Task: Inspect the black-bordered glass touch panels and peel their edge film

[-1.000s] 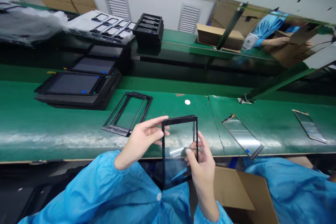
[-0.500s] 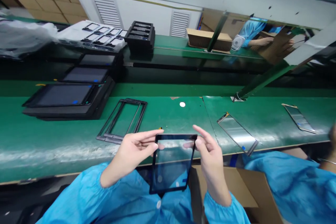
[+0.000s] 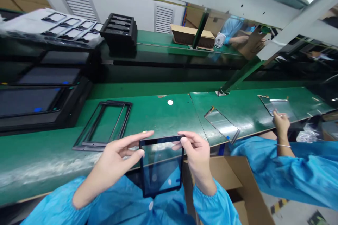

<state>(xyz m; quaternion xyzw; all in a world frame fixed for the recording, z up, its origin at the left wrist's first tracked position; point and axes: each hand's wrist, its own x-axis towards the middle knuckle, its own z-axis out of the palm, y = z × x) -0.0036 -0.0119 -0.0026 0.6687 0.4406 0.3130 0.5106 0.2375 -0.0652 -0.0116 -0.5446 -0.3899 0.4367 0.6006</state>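
Held in front of my body is a touch-screen glass panel [image 3: 162,168], see-through with a black border, tilted with its top edge over the bench edge. My left hand [image 3: 120,156] is at its upper left edge, thumb on the border and index finger stretched along the top. With thumb and fingers, my right hand [image 3: 195,153] pinches the upper right corner. Two stacked black plastic frames [image 3: 101,126] lie on the green bench [image 3: 148,112], left of my hands. Another clear glass panel [image 3: 221,124] with a blue tab lies to the right.
Black trays [image 3: 68,112] holding dark screens stand at the left. Behind are a stack of black trays [image 3: 118,30] and a white sheet of small frames [image 3: 66,24]. A co-worker's hand [image 3: 281,121] holds a panel at the right. An open cardboard box [image 3: 253,182] sits below.
My view has turned to the right, so bench items sit further left. A co-worker's hand with a panel has come into view. Both my hands still hold the glass panel.
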